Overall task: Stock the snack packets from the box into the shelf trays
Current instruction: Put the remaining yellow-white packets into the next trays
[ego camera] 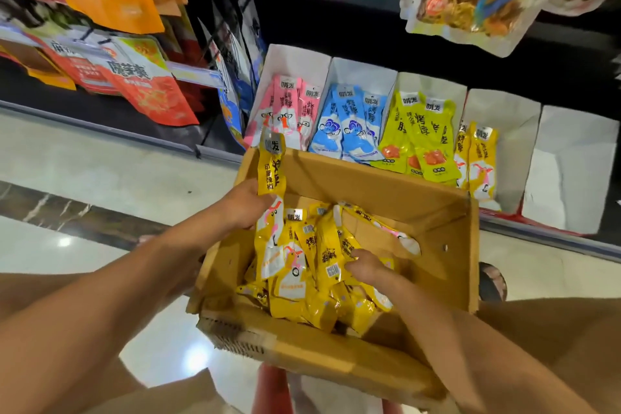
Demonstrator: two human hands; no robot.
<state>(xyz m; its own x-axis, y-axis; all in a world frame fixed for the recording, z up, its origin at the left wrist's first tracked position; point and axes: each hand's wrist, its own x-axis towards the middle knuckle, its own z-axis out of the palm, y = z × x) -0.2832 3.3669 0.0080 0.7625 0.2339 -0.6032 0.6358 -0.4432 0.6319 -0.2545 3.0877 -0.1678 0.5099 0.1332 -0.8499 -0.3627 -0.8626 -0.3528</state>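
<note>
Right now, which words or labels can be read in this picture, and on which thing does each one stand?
"烤脖": pink packets, blue packets and lime-yellow packets in the shelf trays.
"辣椒": yellow packet held by the left hand.
White top tags, barcode, hanging bags: too blurred to read.

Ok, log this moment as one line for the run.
left hand: grips held packets | right hand: among loose packets in box | fourth tray from left: part filled

Glossy pale floor (84,151), dark marble strip (50,208), black shelving (336,30) behind.
</note>
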